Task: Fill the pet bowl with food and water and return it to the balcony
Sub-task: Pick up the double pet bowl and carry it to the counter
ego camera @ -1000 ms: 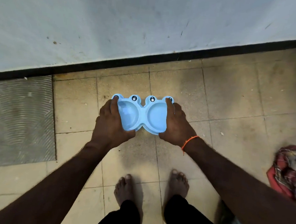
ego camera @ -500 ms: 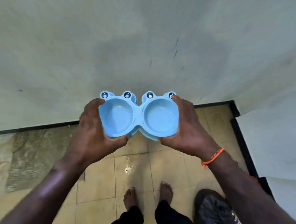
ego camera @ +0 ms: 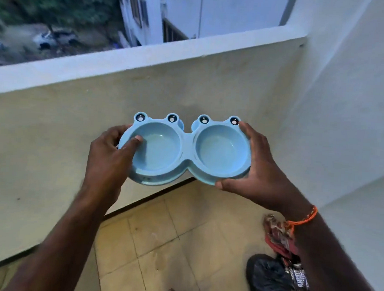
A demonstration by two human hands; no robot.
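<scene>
Balcony scene, seen from above by a head-worn camera. Across the upper half of the frame runs a low parapet wall (ego camera: 53, 138), cream on its face and pale along its top edge. Beyond it, in the upper left of the frame, are blurred trees and ground far below, and at the upper centre stands a neighbouring white building (ego camera: 182, 11). A white side wall (ego camera: 344, 108) fills the right of the frame.

At the centre of the frame, a light blue double pet bowl (ego camera: 186, 145) is held up in the air in front of the parapet wall. It has two round hollows side by side and four small cartoon eyes along its far edge. Both hollows look empty.

The left hand (ego camera: 106, 161) grips the bowl's left end, its thumb hooked over the rim into the left hollow and the fingers curled round the outside. The right hand (ego camera: 258, 171) grips the right end, fingers spread along the outer rim and thumb pressed against the near edge. An orange thread (ego camera: 303, 219) circles the right wrist.

Below, in the lower centre, lies a beige tiled floor (ego camera: 159, 243). In the lower right of the frame sit a black bag (ego camera: 266, 280) and a red patterned cloth (ego camera: 275, 234).
</scene>
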